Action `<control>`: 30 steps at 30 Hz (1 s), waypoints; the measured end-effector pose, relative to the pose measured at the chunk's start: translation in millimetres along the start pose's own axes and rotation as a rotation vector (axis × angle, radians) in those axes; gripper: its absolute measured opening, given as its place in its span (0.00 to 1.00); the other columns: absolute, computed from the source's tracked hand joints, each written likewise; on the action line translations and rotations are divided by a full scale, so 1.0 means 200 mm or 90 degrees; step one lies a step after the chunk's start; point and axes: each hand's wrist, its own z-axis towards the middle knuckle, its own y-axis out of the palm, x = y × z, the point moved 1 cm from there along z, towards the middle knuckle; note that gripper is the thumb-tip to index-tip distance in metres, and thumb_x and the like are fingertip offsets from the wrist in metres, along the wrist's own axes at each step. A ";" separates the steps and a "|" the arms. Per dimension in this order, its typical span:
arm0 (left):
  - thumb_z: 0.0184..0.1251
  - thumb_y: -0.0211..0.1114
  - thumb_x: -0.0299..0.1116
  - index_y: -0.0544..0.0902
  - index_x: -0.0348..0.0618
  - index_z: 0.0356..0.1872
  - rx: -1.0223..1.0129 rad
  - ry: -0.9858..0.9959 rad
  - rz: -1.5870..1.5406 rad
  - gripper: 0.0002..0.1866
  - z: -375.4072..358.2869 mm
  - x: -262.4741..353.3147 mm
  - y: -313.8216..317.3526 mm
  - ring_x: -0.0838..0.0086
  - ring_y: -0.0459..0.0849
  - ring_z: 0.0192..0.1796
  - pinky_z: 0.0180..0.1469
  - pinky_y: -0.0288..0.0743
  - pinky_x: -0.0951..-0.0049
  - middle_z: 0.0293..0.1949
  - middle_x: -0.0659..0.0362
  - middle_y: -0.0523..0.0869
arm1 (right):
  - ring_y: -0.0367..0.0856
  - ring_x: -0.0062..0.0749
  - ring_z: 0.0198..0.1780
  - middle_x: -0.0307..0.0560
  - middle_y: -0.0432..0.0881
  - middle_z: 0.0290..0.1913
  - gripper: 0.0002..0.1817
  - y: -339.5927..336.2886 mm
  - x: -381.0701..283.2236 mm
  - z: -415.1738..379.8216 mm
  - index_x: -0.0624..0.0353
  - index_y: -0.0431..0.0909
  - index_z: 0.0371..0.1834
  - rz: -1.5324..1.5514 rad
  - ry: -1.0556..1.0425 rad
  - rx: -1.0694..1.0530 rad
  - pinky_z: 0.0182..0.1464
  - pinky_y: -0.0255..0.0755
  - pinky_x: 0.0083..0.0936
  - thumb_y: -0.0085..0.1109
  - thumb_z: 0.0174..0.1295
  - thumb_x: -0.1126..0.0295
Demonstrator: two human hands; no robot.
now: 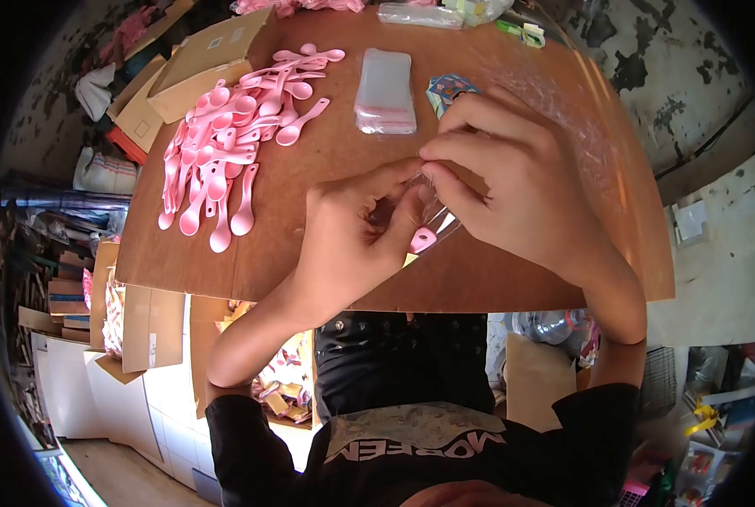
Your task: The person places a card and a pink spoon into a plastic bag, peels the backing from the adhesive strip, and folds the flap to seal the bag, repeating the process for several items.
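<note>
Close together over the table's near part, my left hand (352, 232) and my right hand (513, 177) both pinch a small clear plastic bag (434, 207) by its upper end. Below my fingers a pink spoon (424, 239) shows only its handle end, seemingly inside the bag; my left hand hides the rest. A yellowish-green edge peeks out under it. Beyond my hands lies a stack of clear plastic bags (386, 89). Small printed blue cards (450, 89) sit beside my right hand, partly covered by it. To the left is a heap of pink spoons (221, 139).
The brown wooden table (310, 266) has a curved far edge. A cardboard box (213, 63) stands at its back left. Crumpled clear film (563, 110) lies on the right, and plastic packs (420, 15) at the back. Below the table is an open box of wrapped items (284, 380).
</note>
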 end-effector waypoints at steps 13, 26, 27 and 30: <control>0.68 0.58 0.28 0.75 0.31 0.53 0.131 0.048 -0.320 0.15 -0.08 -0.08 -0.02 0.76 0.83 0.40 0.43 0.78 0.75 0.41 0.54 0.84 | 0.77 0.24 0.31 0.39 0.79 0.29 0.05 -0.09 0.17 -0.03 0.63 0.79 0.33 0.712 0.324 0.182 0.41 0.72 0.21 0.57 0.60 0.72; 0.69 0.58 0.33 0.69 0.34 0.61 0.217 -0.006 -0.270 0.22 -0.04 -0.07 -0.06 0.79 0.83 0.40 0.41 0.76 0.80 0.36 0.61 0.83 | 0.81 0.31 0.40 0.46 0.84 0.41 0.15 0.04 1.23 -0.49 0.60 0.82 0.43 -0.093 0.481 0.102 0.46 0.74 0.28 0.62 0.53 0.67; 0.68 0.59 0.30 0.69 0.32 0.60 0.199 -0.015 -0.299 0.22 -0.03 -0.06 -0.04 0.80 0.83 0.39 0.43 0.74 0.81 0.35 0.60 0.85 | 0.81 0.30 0.41 0.46 0.84 0.42 0.16 0.03 1.06 -0.44 0.60 0.82 0.44 -0.024 0.461 0.153 0.47 0.74 0.28 0.64 0.53 0.65; 0.66 0.61 0.27 0.70 0.30 0.59 0.163 -0.018 -0.328 0.22 0.00 -0.08 0.01 0.83 0.82 0.38 0.45 0.74 0.81 0.35 0.57 0.87 | 0.80 0.28 0.44 0.43 0.84 0.41 0.17 0.02 0.48 -0.24 0.61 0.81 0.45 0.371 0.375 0.029 0.47 0.74 0.25 0.66 0.56 0.64</control>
